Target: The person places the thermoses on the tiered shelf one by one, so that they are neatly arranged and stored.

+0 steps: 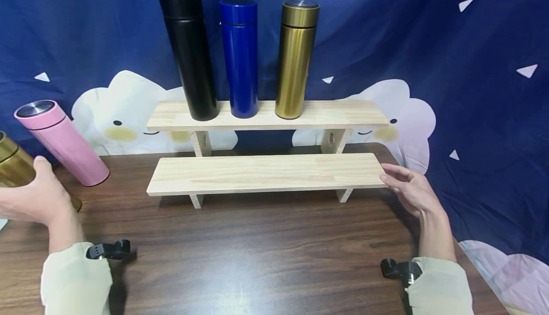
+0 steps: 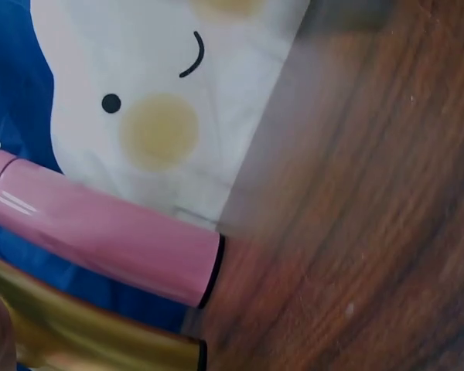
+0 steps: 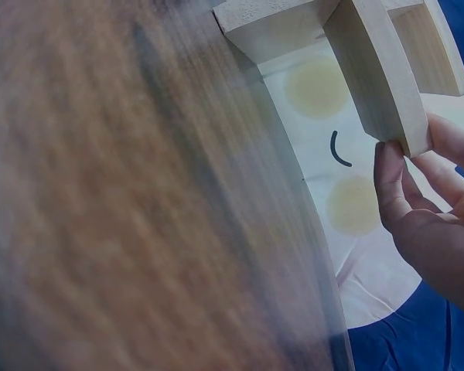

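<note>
A: Left fingers?
B: Left hand (image 1: 40,200) curled round the gold bottle (image 1: 16,166), thumb along its flank; the other fingertips are out of sight.
A: Bottle's look?
B: Brassy, glossy, slim cylinder. Thin dark seam under the lid, above the thumb; black ring at the base, which emerges on the wrist side of the grip. Lid partly cut off by the frame edge. Leans in the head view; cannot tell whether the base touches the table.
A: Right fingers?
B: Right hand (image 1: 409,191) pinches the right end of the lower board (image 1: 266,174), thumb and fingers on opposite faces. Board is pale wood with fine straight grain and square-cut edges, running left from the fingertips on two short legs.
A: Next out from the left hand?
B: Pink bottle (image 1: 68,148), just to the right of the thumb and farther back, base on the table. Satin pink, silver disc on the lid, dark seam, black base ring.
A: Beyond the right fingertips?
B: Upper board (image 1: 347,114), behind and above them, same pale wood. On it, nearest the right hand first: second gold bottle (image 1: 297,67), blue bottle (image 1: 240,62), black bottle (image 1: 188,57). All upright, spaced apart; black is tallest.
A: Outermost?
B: Brown wood-grain table (image 1: 257,248) below both hands; blue cloth (image 1: 493,129) with white clouds behind everything.
</note>
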Tool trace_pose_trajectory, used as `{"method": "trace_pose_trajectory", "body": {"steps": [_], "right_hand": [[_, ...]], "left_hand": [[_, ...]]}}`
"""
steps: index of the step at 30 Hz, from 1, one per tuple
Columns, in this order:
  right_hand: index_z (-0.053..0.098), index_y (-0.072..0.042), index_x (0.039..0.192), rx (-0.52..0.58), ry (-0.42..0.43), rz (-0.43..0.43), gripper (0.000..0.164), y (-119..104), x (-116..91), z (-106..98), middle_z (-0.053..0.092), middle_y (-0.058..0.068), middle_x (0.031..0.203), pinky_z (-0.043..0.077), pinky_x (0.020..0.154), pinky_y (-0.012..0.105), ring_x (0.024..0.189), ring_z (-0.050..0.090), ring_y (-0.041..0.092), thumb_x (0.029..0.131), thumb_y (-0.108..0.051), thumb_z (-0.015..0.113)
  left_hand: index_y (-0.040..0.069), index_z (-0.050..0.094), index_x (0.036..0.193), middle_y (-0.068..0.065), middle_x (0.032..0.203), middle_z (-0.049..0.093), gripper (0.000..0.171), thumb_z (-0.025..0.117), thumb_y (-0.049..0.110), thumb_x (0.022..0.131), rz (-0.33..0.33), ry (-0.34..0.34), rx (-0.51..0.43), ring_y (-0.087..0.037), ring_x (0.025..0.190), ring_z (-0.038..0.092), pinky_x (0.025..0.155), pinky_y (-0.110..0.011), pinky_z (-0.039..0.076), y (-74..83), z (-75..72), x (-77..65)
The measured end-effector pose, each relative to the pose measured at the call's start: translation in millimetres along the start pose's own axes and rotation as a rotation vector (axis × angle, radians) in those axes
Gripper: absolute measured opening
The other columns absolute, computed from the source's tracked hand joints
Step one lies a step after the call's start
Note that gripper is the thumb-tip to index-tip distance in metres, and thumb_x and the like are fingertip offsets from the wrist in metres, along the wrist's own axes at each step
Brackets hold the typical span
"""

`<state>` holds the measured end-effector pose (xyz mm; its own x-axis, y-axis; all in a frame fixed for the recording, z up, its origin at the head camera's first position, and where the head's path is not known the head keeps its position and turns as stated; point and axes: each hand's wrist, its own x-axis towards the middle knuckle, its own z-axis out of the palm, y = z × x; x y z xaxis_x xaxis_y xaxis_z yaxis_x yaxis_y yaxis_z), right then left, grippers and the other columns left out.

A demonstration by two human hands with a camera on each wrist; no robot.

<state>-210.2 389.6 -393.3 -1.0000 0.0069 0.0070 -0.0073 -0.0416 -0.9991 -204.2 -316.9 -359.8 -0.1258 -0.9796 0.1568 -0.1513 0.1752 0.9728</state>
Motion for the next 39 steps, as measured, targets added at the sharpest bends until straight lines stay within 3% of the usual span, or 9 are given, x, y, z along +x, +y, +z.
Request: {"method": "trace_pose_trajectory", "body": {"steps": [7,13,18,24,34,39], "right_hand": [[0.072,-0.017,0.115,0.002,-0.003,-0.008,0.027,3,-1,0,0.07,-0.006,0.105,0.049,0.081,0.017,0.092,0.065,0.006,0.095,0.0,0.067],[0.07,-0.014,0.116,-0.003,0.001,-0.006,0.026,0,-5,-2,0.07,-0.006,0.104,0.05,0.081,0.017,0.091,0.066,0.005,0.095,0.0,0.068],[0.075,-0.019,0.11,0.045,0.005,0.038,0.024,0,-10,-6,0.068,-0.008,0.092,0.047,0.077,0.017,0.084,0.062,0.003,0.096,-0.002,0.067],[0.077,-0.018,0.108,0.107,-0.016,0.032,0.026,3,-14,-9,0.073,-0.006,0.103,0.051,0.081,0.016,0.092,0.067,0.003,0.096,0.002,0.065],[0.078,-0.014,0.107,0.173,-0.004,0.016,0.029,4,-13,-7,0.075,-0.002,0.101,0.053,0.079,0.018,0.09,0.069,0.006,0.094,0.008,0.064],[0.078,-0.012,0.107,0.178,-0.009,0.0,0.03,5,-11,-6,0.075,-0.001,0.103,0.054,0.079,0.019,0.09,0.071,0.007,0.094,0.009,0.063]], "left_hand": [[0.019,0.034,0.155,0.005,0.155,0.035,0.085,0.068,0.051,0.085,-0.035,-0.061,-0.005,-0.006,0.144,0.024,0.112,-0.012,0.008,-9.9,-1.4,13.1],[0.016,0.031,0.157,0.005,0.158,0.033,0.086,0.065,0.051,0.085,-0.003,-0.079,0.012,-0.006,0.145,0.023,0.112,-0.012,0.007,-19.8,0.6,17.6],[0.013,0.03,0.157,0.003,0.158,0.034,0.088,0.064,0.05,0.085,0.042,-0.073,0.027,-0.008,0.146,0.024,0.114,-0.014,0.009,-24.2,1.2,16.4],[0.011,0.03,0.156,0.001,0.158,0.035,0.086,0.064,0.047,0.086,0.065,-0.081,0.033,-0.01,0.145,0.026,0.114,-0.015,0.01,-22.8,-1.4,14.2],[0.016,0.039,0.151,-0.001,0.151,0.042,0.079,0.067,0.047,0.084,0.031,-0.095,0.016,-0.013,0.142,0.032,0.114,-0.018,0.015,-18.5,-7.8,19.9],[0.017,0.045,0.149,0.003,0.147,0.048,0.075,0.07,0.042,0.083,0.054,-0.097,-0.053,-0.01,0.137,0.036,0.112,-0.016,0.018,-17.3,-4.4,26.6]]}}
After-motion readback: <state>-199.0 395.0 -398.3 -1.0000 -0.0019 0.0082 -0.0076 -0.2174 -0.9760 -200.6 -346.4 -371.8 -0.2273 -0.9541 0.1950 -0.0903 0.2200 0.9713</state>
